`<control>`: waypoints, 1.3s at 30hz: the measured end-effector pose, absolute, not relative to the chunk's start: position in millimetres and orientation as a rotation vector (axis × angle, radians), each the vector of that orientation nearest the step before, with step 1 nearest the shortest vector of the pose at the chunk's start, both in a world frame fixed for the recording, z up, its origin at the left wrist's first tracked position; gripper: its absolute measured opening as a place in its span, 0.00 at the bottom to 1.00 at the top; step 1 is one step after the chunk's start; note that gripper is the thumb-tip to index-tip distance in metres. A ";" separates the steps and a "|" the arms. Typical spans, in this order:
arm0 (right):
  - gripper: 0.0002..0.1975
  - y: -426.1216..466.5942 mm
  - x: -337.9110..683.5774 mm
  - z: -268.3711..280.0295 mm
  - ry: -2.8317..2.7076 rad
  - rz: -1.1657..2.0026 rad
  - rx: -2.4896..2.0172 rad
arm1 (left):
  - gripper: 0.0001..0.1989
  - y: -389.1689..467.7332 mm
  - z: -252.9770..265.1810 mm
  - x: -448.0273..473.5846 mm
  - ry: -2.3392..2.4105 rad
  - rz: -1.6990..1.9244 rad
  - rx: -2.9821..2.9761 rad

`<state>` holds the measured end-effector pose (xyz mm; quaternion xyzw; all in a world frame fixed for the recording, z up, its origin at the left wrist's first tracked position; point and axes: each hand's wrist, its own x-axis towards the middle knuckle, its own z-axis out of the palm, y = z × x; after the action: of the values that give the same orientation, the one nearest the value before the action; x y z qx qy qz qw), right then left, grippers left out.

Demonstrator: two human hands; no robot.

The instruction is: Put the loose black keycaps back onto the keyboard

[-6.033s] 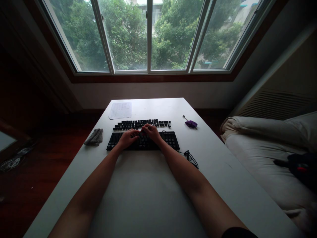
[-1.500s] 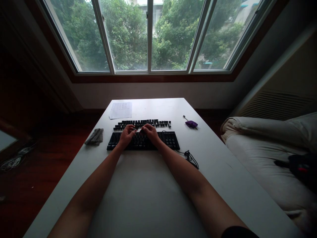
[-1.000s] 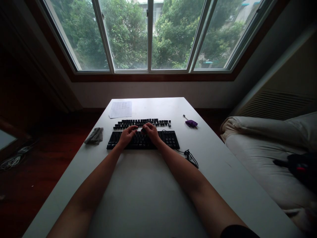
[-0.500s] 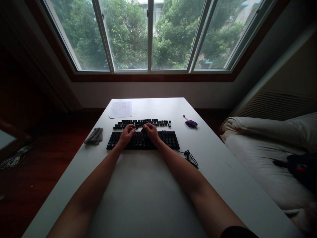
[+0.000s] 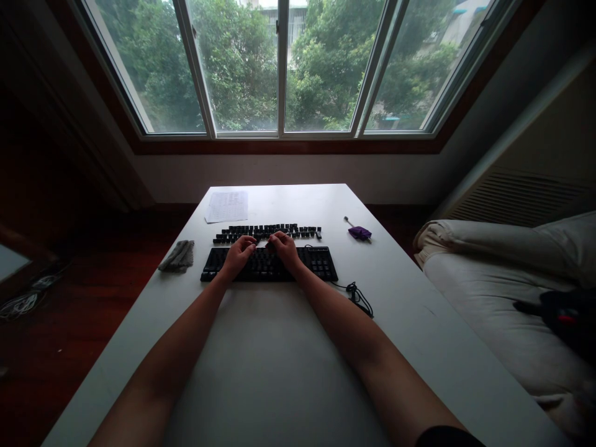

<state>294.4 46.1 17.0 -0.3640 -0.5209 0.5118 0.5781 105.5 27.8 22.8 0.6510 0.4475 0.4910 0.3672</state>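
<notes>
Far left, near the edge of the white surface [image 5: 279,360]: grey cloth [image 5: 177,255], crumpled, well apart from the hands. Beyond it, a printed paper sheet [image 5: 226,206], lying flat.

Centre: black keyboard [image 5: 321,264], flat and face up, long axis left to right, parallel to the near edge. Just beyond it, loose keycaps [image 5: 298,232] laid out in rows on the same line.

Left hand [image 5: 237,256] over the keyboard's middle, fingers curled, tips toward the far edge. Right hand [image 5: 285,248] just beside it, fingers likewise curled, tips nearly meeting the left's. Possibly something small pinched between the two; too small and dark to tell, so grip unclear on both.

Judged from this: fine work on single keys at the keyboard's far rows, about midway along. Next move, by that reading, calls for a small, precise pinch and a straight vertical motion, with the board kept from sliding.

Right: black cable [image 5: 358,297] bunched off the keyboard's right end; a small purple item [image 5: 359,232] farther back. Off the surface, a bed [image 5: 488,279] with pale bedding.
</notes>
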 end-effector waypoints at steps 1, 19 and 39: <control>0.16 45.9 294.3 17.4 -1.217 1.196 -0.855 | 0.13 27.6 23.1 105.4 1.153 1.262 1.677; 0.17 46.4 294.3 17.2 -1.196 1.184 -0.855 | 0.13 29.4 20.5 103.5 1.167 1.235 1.692; 0.18 46.9 293.9 16.2 -1.214 1.171 -0.856 | 0.13 29.1 21.3 104.3 1.172 1.229 1.703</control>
<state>293.9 46.9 16.2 -0.3669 -0.5207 0.5019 0.5851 104.3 29.1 21.3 0.6605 0.4545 0.4769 0.3601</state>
